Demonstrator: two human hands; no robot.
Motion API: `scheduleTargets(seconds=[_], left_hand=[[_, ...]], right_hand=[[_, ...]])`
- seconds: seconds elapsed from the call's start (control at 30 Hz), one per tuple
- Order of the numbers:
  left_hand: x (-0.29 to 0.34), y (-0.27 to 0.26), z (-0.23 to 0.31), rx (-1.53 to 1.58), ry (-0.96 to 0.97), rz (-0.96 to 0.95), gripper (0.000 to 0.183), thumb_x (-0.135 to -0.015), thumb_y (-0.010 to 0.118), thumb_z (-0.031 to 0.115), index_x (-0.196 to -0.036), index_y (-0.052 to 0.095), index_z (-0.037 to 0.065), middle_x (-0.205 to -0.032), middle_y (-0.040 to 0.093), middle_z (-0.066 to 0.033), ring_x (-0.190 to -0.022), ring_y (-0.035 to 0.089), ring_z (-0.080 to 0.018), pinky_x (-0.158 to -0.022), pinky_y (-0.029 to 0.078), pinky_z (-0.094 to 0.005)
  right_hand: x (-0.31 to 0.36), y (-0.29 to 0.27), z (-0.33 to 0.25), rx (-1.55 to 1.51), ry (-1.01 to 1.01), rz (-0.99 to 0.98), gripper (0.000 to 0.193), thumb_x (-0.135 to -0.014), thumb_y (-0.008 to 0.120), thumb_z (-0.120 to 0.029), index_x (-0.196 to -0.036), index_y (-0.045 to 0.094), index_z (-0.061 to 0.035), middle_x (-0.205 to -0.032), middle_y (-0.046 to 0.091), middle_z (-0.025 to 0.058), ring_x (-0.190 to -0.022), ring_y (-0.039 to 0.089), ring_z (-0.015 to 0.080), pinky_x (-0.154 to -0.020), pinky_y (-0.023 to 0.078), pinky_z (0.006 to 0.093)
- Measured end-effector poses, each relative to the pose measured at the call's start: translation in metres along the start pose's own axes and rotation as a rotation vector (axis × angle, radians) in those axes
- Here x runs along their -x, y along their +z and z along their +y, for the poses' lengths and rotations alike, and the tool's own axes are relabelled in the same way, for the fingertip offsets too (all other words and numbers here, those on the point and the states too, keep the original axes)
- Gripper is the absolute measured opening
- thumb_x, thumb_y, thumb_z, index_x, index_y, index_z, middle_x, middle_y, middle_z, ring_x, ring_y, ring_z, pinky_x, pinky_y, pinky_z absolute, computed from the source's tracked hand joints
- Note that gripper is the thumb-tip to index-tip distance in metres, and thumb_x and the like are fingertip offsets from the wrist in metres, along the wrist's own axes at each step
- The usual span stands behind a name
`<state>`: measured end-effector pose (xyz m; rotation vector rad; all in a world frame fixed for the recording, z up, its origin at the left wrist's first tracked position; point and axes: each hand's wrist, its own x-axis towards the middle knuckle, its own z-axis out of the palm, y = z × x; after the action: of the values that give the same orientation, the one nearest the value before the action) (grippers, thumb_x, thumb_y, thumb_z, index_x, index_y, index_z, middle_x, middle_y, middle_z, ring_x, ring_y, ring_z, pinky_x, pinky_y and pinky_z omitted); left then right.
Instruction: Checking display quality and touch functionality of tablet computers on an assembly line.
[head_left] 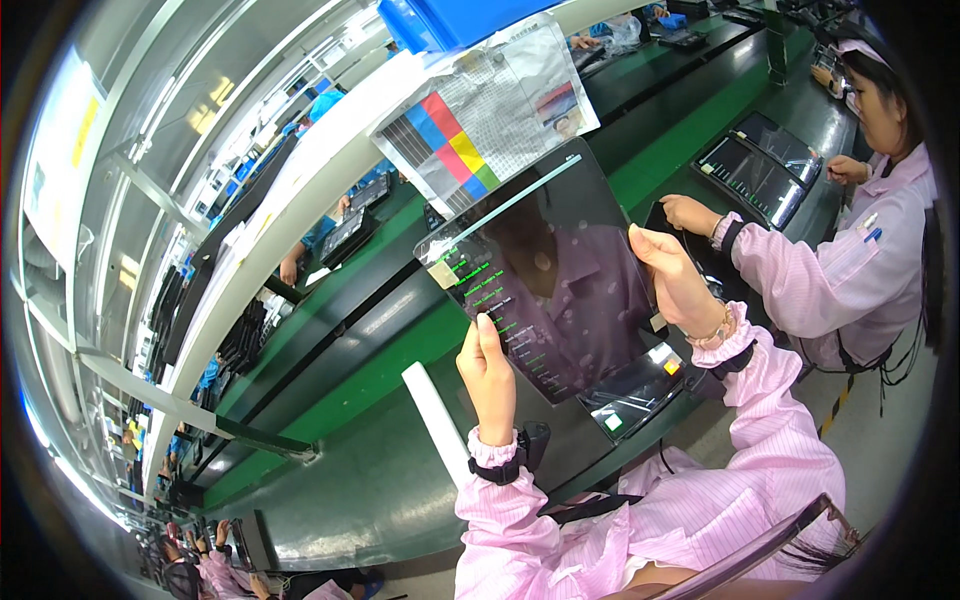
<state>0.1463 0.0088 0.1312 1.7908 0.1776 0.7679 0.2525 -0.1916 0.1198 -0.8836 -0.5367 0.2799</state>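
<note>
In front of me, tilted, is a black tablet [560,280] with a dark glossy screen that shows lines of small green text down one side and reflects a pink garment. My left hand [485,380] grips its lower left edge, thumb on the front of the screen. Along the right edge, my right hand [680,285] holds it with the thumb at the front and fingers behind. Both wrists wear black straps [498,468] over pink striped sleeves. Just below the held tablet lies another dark tablet [635,395] with lit coloured patches, partly hidden behind it.
A printed sheet with coloured blocks [480,110] hangs behind the tablet, under a blue bin [450,22]. A white bar [435,420] stands left of my left hand. At right, a co-worker in pink [850,250] sits by more tablets [765,170] on the green bench [350,500].
</note>
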Motion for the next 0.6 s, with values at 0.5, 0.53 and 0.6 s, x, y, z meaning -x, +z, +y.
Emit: scheduleTargets(seconds=[0.5,0.53,0.6], left_hand=[[0.0036,0.0022,-0.0102,0.097,0.012,0.056,0.044,-0.102,0.038,0.031,-0.067,0.037,0.004,-0.062,0.031,0.0068,-0.060,0.025,-0.0046,-0.052,0.020,-0.0264],[0.0041,0.0024,-0.0095,0.095,0.012,0.054,0.044,-0.102,0.038,0.031,-0.068,0.037,0.004,-0.063,0.031,0.0071,-0.060,0.025,-0.0045,-0.052,0.020,-0.0265],[0.0039,0.0028,-0.0097,0.095,0.013,0.052,0.043,-0.102,0.038,0.031,-0.068,0.038,0.004,-0.063,0.031,0.0073,-0.060,0.025,-0.0044,-0.052,0.020,-0.0265]], right_hand=[[0.0039,-0.0020,-0.0005,-0.017,0.016,-0.008,0.035,-0.099,0.046,-0.030,-0.108,0.060,0.0009,-0.102,0.064,0.0035,-0.091,0.058,0.0072,-0.084,0.045,0.0241],[0.0040,-0.0033,-0.0001,-0.006,0.013,-0.015,0.035,-0.099,0.046,-0.030,-0.108,0.060,0.0009,-0.102,0.064,0.0035,-0.091,0.058,0.0072,-0.083,0.045,0.0241],[0.0038,-0.0046,0.0005,0.005,0.010,-0.020,0.035,-0.099,0.046,-0.030,-0.108,0.060,0.0009,-0.102,0.064,0.0035,-0.091,0.058,0.0071,-0.083,0.045,0.0240]])
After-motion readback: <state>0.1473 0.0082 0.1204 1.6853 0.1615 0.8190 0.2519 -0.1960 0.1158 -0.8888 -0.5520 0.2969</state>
